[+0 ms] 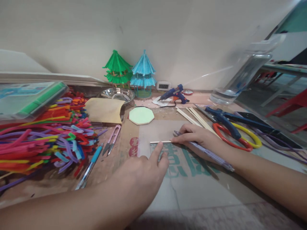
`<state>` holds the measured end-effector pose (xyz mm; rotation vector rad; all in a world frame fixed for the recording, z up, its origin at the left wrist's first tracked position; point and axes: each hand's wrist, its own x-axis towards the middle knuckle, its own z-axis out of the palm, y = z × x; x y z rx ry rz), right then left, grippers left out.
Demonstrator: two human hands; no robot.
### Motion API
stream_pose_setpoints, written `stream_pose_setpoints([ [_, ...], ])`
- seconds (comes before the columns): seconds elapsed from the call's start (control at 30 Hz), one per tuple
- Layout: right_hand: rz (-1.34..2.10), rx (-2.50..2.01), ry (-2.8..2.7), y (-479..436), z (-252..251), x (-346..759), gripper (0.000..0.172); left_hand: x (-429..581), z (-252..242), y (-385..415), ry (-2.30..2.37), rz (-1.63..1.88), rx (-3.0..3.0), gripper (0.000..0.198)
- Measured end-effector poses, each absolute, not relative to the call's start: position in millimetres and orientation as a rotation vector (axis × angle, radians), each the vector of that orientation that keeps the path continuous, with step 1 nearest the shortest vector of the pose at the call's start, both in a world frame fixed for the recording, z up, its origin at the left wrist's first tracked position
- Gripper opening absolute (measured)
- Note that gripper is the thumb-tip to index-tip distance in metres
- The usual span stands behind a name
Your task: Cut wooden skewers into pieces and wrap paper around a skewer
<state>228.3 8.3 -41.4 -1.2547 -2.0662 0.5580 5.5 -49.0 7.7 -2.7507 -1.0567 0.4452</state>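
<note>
A short thin wooden stick [157, 142] lies crosswise on the cardboard, along the edge of a clear ruler [153, 147]. My left hand [146, 169] reaches in from the lower left, its index fingertip on the stick and ruler, the other fingers curled. Whether those fingers grip anything is hidden. At the stick's right end, the fingertips of my right hand [196, 139] are pressed together. A purple pen [211, 155] is held in this hand, its tip pointing up and left. Beyond the stick lies a pale green octagon [141, 115].
Colourful pipe cleaners [67, 137] cover the left side, with snips [112, 140] and a blue pen [92, 161] beside them. Behind stand green [117, 67] and blue [144, 70] trees and a glue gun [176, 94]. Sticks [200, 118], scissors [220, 135] and pliers [225, 121] lie right.
</note>
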Motion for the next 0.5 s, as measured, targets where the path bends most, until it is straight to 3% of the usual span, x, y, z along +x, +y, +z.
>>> stream_pose_setpoints([
  [0.5,0.441,-1.139,-2.272,11.9,-43.9,232.5,0.023,0.1,3.8,-47.8,-1.067,0.336,-2.734,0.060],
])
